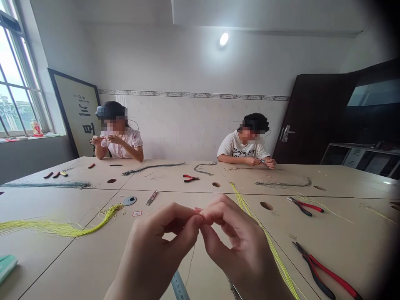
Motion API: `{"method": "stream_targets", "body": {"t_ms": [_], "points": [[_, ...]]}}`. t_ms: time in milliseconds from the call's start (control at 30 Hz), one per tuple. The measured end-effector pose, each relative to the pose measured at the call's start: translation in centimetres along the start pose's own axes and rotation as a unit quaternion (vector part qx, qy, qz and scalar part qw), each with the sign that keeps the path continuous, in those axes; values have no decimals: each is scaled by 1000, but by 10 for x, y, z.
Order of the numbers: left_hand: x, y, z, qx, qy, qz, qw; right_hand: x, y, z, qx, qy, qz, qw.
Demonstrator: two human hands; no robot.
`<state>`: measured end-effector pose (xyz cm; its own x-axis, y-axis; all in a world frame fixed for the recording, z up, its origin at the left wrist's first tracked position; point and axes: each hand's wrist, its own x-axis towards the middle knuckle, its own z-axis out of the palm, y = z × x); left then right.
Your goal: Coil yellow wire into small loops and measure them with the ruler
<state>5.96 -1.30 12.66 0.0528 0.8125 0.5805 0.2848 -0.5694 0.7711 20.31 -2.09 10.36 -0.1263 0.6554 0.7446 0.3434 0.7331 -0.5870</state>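
Observation:
My left hand [165,241] and my right hand [237,237] meet fingertip to fingertip above the table, both pinched closed. A thin pale cord [191,262] hangs from the pinch towards the table; the bit between my fingertips is mostly hidden. Below my left hand lies a metal ruler [179,286], partly covered. A metal tool [233,289] pokes out from under my right wrist, too hidden to name. Beside my right hand runs a long bundle of yellow cords [265,233]. Thread snips [152,198] rest beyond my left hand.
Red-handled pliers [325,271] lie at right, with smaller pliers [308,206] behind. Another yellow cord bundle [78,229] spreads at left, near a round metal cap [130,201]. Across the table [93,262] sit two people, a left person [125,143] and a right person [246,146], hands raised.

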Motion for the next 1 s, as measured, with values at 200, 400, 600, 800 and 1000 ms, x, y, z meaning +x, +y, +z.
{"method": "stream_targets", "body": {"t_ms": [200,400,600,800,1000], "points": [[2,-2,-4,-19,-15,-35,999,1,-2,0,145,-31,74,986],[3,-7,-9,-84,-98,-132,983,-3,4,-8,-78,14,-142,987],[4,-2,-11,-93,-92,-164,978,-1,4,-8,-40,-16,-82,996],[6,-4,-8,-107,-81,-165,977,0,-2,-2,67,-69,54,994],[0,-9,-9,-72,-118,-73,988,1,-2,1,157,-48,120,979]]}}
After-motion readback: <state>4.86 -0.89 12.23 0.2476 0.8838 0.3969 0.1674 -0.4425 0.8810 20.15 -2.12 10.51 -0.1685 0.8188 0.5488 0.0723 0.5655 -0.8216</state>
